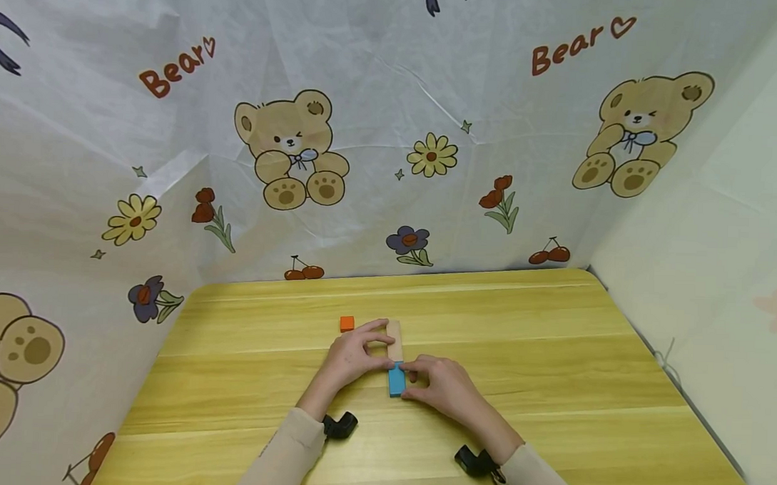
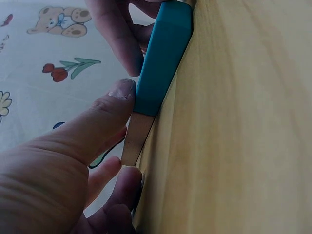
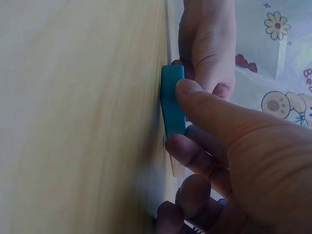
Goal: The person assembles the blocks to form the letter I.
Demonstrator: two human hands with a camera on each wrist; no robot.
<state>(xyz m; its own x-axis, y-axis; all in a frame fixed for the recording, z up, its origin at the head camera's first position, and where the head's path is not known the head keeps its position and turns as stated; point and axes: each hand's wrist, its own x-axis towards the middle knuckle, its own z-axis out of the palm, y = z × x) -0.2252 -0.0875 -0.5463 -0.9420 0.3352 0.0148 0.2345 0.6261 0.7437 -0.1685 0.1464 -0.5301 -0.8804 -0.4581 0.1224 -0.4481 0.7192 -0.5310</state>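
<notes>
A blue block (image 1: 396, 383) and a plain wooden block (image 1: 394, 337) lie end to end on the table (image 1: 584, 349). My left hand (image 1: 349, 355), partly open, touches their left side, thumb near the join. My right hand (image 1: 444, 387) holds the blue one between thumb and bent forefinger, apparently steadying the line from both sides. An orange cube (image 1: 347, 324) sits apart, beyond my left hand.

I read the blue block (image 1: 396, 383) as painted, smooth, low sheen. Pale block (image 1: 394, 337): bare-looking wood, matt. Orange block (image 1: 346, 323): painted look, finish too small for me to tell. Table (image 1: 614, 393): wood-grain surface, smooth, soft sheen. Backdrop (image 1: 375, 71): thin printed sheet, creased, slightly shiny; cloth or plastic, can't say. Sleeve (image 1: 285, 453): matt cloth. Wrist mount (image 1: 341, 426): black, plastic-looking.
</notes>
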